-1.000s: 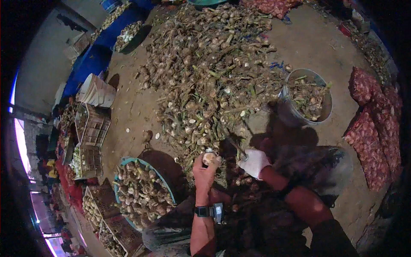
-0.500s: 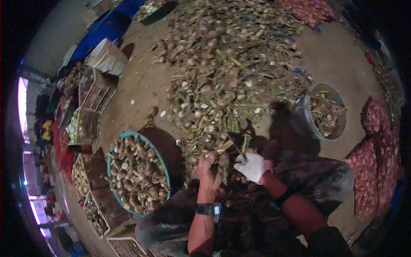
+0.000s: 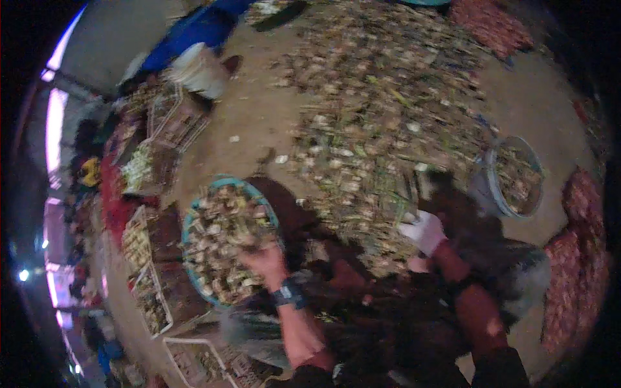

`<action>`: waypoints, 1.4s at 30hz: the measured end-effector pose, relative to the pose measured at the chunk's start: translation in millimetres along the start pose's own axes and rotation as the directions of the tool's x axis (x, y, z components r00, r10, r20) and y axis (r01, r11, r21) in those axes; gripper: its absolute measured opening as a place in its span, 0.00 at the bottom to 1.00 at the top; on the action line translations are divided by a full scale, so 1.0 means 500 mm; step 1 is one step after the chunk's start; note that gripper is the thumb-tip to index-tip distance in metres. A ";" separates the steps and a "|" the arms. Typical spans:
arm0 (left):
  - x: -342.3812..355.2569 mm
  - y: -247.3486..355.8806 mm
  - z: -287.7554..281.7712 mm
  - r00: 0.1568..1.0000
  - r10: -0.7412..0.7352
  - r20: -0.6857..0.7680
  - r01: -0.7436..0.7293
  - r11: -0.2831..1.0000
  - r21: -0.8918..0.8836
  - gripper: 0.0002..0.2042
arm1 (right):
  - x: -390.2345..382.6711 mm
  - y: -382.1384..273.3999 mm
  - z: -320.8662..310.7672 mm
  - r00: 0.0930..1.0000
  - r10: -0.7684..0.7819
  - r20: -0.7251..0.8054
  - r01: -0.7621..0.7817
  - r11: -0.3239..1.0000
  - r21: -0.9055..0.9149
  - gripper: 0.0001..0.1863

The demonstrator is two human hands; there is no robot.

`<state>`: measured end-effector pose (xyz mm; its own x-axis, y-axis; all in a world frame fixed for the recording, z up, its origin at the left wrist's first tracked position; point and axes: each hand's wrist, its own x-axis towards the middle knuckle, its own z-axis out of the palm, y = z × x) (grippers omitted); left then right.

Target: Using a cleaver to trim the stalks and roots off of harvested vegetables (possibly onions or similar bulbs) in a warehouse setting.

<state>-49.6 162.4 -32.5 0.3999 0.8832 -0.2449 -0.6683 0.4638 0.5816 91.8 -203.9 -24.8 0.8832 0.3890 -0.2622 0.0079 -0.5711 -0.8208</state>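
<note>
The flat brown floor (image 3: 249,116) carries a broad, blurred heap of brownish bulbs and green stalks (image 3: 381,136); left of it stands a round, teal-rimmed basin (image 3: 187,236), right of it a round grey bucket (image 3: 482,186), and farther right bulging reddish mesh sacks (image 3: 572,278); 2 small pale pieces (image 3: 281,159) lie loose left of the heap

The white-gloved right hand (image 3: 424,233) is gripping with bent fingers, and the right forearm (image 3: 480,312) is sloping down to the right behind the grip. Well left of that grip, the left hand (image 3: 265,260) is pointing its blurred fingers away, the left forearm (image 3: 301,333) rising from below.
</note>
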 end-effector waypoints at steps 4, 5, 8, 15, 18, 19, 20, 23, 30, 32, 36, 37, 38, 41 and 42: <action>-0.039 -0.048 0.039 0.955 -0.237 -0.176 0.173 0.932 -0.318 0.13 | 0.013 0.042 -0.022 0.988 0.150 -0.045 -0.154 0.979 -0.131 0.27; -0.011 -0.042 -0.003 0.977 -0.214 -0.006 0.213 0.975 -0.066 0.15 | 0.017 0.016 -0.004 0.990 0.139 -0.027 -0.141 0.982 -0.128 0.27; -0.030 -0.198 -0.077 0.899 -0.313 0.307 -0.068 0.593 0.802 0.17 | 0.020 0.016 -0.002 0.996 0.087 -0.026 -0.088 0.996 -0.020 0.26; -0.307 -0.422 -0.101 0.386 -0.908 0.161 -0.802 -0.245 0.544 0.23 | 0.012 0.038 -0.038 0.984 0.179 -0.022 -0.180 0.962 -0.203 0.27; -0.335 -0.437 -0.169 0.306 -0.916 0.258 -0.878 -0.166 0.449 0.22 | -0.002 0.082 -0.026 0.987 0.128 -0.100 -0.149 0.956 -0.251 0.26; -0.327 -0.434 -0.192 0.303 -0.912 0.277 -0.889 -0.165 0.428 0.22 | 0.000 0.088 -0.011 0.987 0.095 -0.127 -0.127 0.953 -0.277 0.24; -0.308 -0.430 -0.217 0.306 -0.881 0.361 -0.873 -0.109 0.475 0.22 | 0.005 0.066 -0.004 0.983 0.168 -0.070 -0.179 0.961 -0.211 0.25; -0.240 -0.406 -0.241 0.282 -0.882 0.378 -0.855 -0.053 0.515 0.25 | -0.002 0.013 -0.003 0.979 0.203 -0.007 -0.201 0.967 -0.153 0.25; -0.315 -0.356 0.065 0.329 -0.917 0.225 -0.375 0.092 0.923 0.29 | -0.017 0.018 -0.028 0.887 0.440 0.141 -0.437 0.898 -0.050 0.29; -0.341 -0.320 0.132 0.388 -0.891 0.237 -0.320 0.111 0.941 0.32 | -0.017 0.027 -0.025 0.899 0.397 0.184 -0.435 0.854 0.286 0.24; -0.339 -0.290 0.174 0.237 -0.664 0.709 -0.928 0.061 0.367 0.32 | -0.028 0.035 -0.022 0.918 0.273 0.287 -0.380 0.410 0.829 0.13; -0.327 -0.285 0.187 0.247 -0.660 0.709 -0.928 0.050 0.369 0.32 | -0.028 0.022 -0.027 0.915 0.235 0.327 -0.395 0.364 0.843 0.11; -0.311 -0.283 0.192 0.168 -0.589 0.790 -0.938 0.150 0.312 0.31 | -0.029 0.012 -0.024 0.937 0.178 0.302 -0.348 0.365 0.864 0.12; -0.336 -0.254 0.192 0.359 -0.674 0.646 -0.658 0.308 0.687 0.29 | -0.057 -0.034 -0.066 0.932 0.184 0.313 -0.359 0.597 0.717 0.13; -0.342 -0.250 0.198 0.443 -0.676 0.589 -0.556 0.308 0.772 0.27 | -0.059 -0.023 -0.061 0.987 0.123 0.107 -0.160 0.864 0.478 0.14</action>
<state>28.1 -53.4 13.4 0.9983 0.0375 -0.0443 0.0556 -0.4015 0.9142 80.1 -230.8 7.8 0.8219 0.3911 -0.4142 -0.3586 -0.2098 -0.9096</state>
